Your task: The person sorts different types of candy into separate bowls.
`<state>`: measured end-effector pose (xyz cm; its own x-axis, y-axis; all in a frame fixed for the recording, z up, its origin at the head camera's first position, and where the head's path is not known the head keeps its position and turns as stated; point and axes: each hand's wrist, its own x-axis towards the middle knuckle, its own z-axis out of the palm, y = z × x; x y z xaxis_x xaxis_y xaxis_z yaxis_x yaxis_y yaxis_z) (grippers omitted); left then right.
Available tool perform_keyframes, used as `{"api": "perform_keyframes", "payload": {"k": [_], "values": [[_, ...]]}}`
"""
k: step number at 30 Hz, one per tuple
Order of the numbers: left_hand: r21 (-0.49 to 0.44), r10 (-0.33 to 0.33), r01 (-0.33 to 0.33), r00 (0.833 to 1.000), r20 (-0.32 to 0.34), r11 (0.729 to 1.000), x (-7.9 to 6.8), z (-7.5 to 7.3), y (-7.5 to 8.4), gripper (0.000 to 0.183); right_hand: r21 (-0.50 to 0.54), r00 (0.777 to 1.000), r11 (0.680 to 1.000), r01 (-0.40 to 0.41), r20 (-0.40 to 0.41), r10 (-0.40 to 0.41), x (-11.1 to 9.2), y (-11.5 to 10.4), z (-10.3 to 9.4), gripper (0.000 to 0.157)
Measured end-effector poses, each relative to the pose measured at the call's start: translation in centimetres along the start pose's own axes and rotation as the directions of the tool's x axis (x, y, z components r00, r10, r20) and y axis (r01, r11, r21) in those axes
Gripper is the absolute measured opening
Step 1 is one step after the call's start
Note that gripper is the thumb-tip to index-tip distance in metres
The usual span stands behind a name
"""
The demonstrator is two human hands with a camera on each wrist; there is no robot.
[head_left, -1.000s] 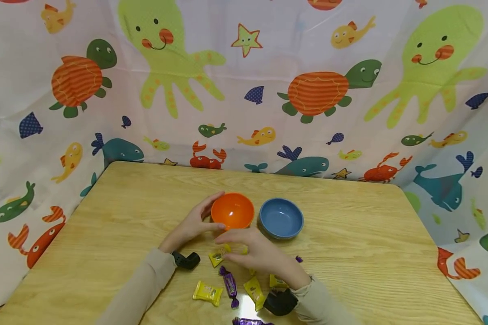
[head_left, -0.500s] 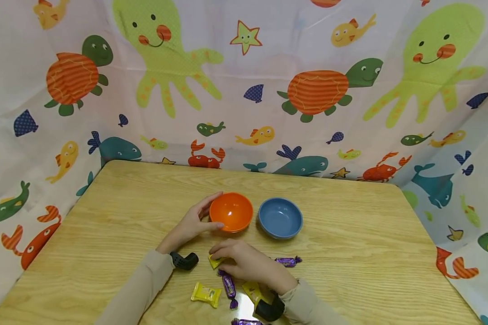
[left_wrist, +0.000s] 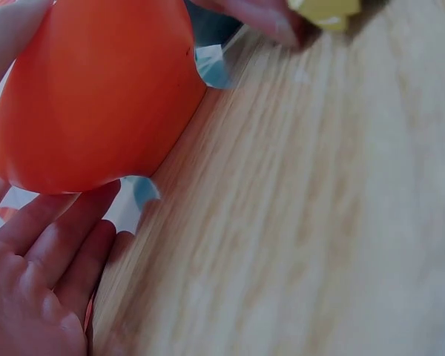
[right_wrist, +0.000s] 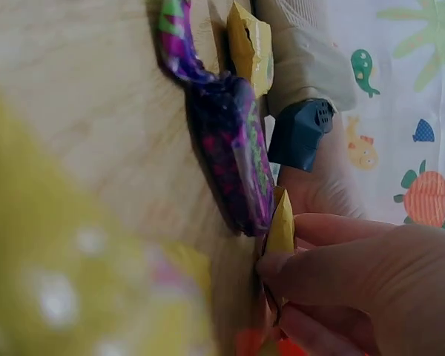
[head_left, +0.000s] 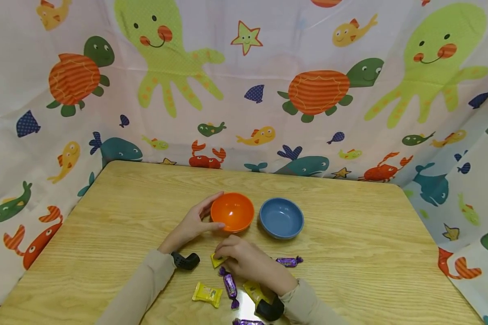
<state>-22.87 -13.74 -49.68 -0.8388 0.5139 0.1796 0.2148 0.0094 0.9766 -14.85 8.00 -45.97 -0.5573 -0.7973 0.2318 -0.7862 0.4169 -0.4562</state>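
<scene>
My left hand holds the orange bowl from its left side, thumb at the near rim and fingers around the far side. In the left wrist view, several fingers lie along the wall of that bowl. Just in front of it, my right hand pinches a yellow-wrapped candy at the table. The right wrist view shows this candy between thumb and fingers. A purple twist-wrapped candy lies close by; part of what is under the right hand is hidden.
A blue bowl stands right of the orange one. Another yellow candy lies at the front left, one sits by the right wrist, and more purple candies lie to the right and at the front edge. Patterned cloth hangs behind the table.
My right hand has come down from beside the orange bowl, its fingers closing on the yellow candy. My left hand and both bowls have stayed in place.
</scene>
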Motion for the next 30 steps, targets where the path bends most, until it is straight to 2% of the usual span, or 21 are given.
{"api": "perform_keyframes", "payload": {"k": [4, 10, 16, 23, 26, 30], "values": [[0.003, -0.001, 0.001, 1.0, -0.008, 1.0, 0.0, 0.1, 0.0, 0.081, -0.012, 1.0, 1.0, 0.009, -0.006, -0.009, 0.0, -0.3, -0.6, 0.019], [0.008, 0.004, -0.004, 1.0, -0.008, 1.0, -0.1, 0.0, -0.2, 0.081, 0.025, 1.0, 0.999, 0.02, 0.001, -0.02, 0.2, -1.3, -2.6, 0.022], [-0.008, 0.011, -0.011, 1.0, -0.005, 1.0, -0.2, 0.0, -0.1, 0.081, -0.011, 0.996, 0.998, 0.054, -0.066, -0.055, 0.7, -1.8, -4.7, 0.025], [0.018, 0.042, -0.042, 0.999, 0.021, 0.999, 0.0, 0.1, 0.0, 0.084, 0.047, 0.986, 0.999, 0.026, -0.165, -0.018, 1.4, -0.9, -7.2, 0.027], [0.037, 0.026, -0.026, 1.0, 0.014, 0.999, 0.0, 0.1, 0.1, 0.087, 0.073, 0.981, 0.997, 0.011, -0.195, 0.003, 1.9, 0.0, -7.9, 0.027], [0.066, 0.0, 0.0, 1.0, 0.006, 0.998, 0.0, 0.3, 0.3, 0.091, 0.091, 0.975, 0.994, -0.065, -0.208, 0.083, 2.2, 1.3, -8.2, 0.026]]}}
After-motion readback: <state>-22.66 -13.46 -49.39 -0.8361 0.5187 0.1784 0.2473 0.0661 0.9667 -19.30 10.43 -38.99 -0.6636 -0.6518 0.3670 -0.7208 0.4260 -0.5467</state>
